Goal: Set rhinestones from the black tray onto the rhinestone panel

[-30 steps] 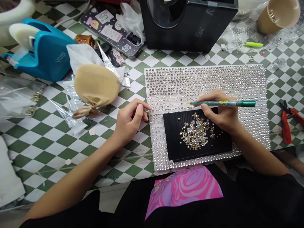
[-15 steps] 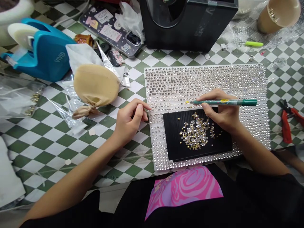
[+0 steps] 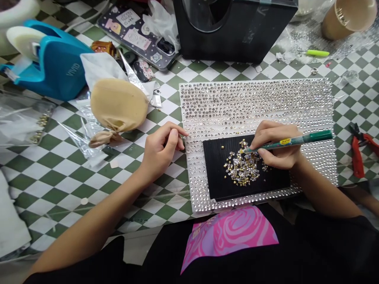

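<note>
Two bare hands work at a green-checked table (image 3: 127,201). The right hand (image 3: 276,146) is closed in a pinch around a green pen (image 3: 290,142), thumb and fingers on its barrel. The pen slants down to the left, its yellow tip at the far part of a pile of small gems (image 3: 242,167), clear and gold-coloured, on a black ridged board (image 3: 217,183). That board lies on the near part of a white sheet (image 3: 197,193) covered with rows of shiny stones. The left hand (image 3: 161,150) rests on the table at the sheet's left side, loosely curled, index finger reaching its edge; whether the curled fingers enclose anything, I cannot tell.

Left of the sheet sit a tan knotted pouch (image 3: 118,104) and, farther left, a blue tape dispenser (image 3: 59,63). On the far side stands a black box (image 3: 225,43). Red-handled pliers (image 3: 357,157) lie at the right, and a brown cup (image 3: 337,25) stands at the far right.
</note>
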`<state>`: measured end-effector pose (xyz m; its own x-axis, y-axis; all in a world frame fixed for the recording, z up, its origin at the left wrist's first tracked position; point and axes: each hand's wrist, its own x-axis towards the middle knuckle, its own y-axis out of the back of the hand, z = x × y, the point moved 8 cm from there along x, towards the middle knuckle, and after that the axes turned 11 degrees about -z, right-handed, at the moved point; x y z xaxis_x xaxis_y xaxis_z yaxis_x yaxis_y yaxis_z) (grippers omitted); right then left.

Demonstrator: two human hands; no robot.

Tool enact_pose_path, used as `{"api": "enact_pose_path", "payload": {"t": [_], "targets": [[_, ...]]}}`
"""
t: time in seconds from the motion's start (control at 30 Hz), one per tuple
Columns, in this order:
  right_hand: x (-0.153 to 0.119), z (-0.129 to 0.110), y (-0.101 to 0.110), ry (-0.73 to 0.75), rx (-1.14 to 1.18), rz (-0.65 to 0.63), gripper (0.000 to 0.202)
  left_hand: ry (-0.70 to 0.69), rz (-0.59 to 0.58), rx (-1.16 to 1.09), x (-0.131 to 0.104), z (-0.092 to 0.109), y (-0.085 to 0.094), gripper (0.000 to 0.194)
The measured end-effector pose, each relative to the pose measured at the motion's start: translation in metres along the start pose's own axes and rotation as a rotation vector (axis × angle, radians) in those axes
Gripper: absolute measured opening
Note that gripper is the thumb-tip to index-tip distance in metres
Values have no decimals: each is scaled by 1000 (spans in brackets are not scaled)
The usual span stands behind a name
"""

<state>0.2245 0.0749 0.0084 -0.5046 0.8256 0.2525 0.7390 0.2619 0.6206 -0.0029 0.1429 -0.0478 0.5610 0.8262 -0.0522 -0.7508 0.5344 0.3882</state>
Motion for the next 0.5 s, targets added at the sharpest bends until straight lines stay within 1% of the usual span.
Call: {"api": "enact_pose_path", "payload": {"t": [0.1,0.17,0.2,0.3,0.33,0.37,0.43,0.5], "targets": [[0,-5,-1,55,-37,-8,19,0,1,14,0,0,0,26],[-1,-3,-1,42,-25,8,18,1,1,15,0,0,0,26],[-2,-1,2,13,-21,46,17,4,1,13,0,0,0,26],[-9,10,14,-123,-77,263,14,14,1,9,0,-1,0,26],[-11,13,17,-166,-109,317,14,14,1,9,0,0,0,25],[-12,14,18,-196,-138,341,13,9,4,9,0,0,0,25],[-10,16,14,-226,-175,311,12,2,5,12,0,0,0,24],[-8,16,11,-226,-197,270,12,-3,6,14,0,0,0,24]]}}
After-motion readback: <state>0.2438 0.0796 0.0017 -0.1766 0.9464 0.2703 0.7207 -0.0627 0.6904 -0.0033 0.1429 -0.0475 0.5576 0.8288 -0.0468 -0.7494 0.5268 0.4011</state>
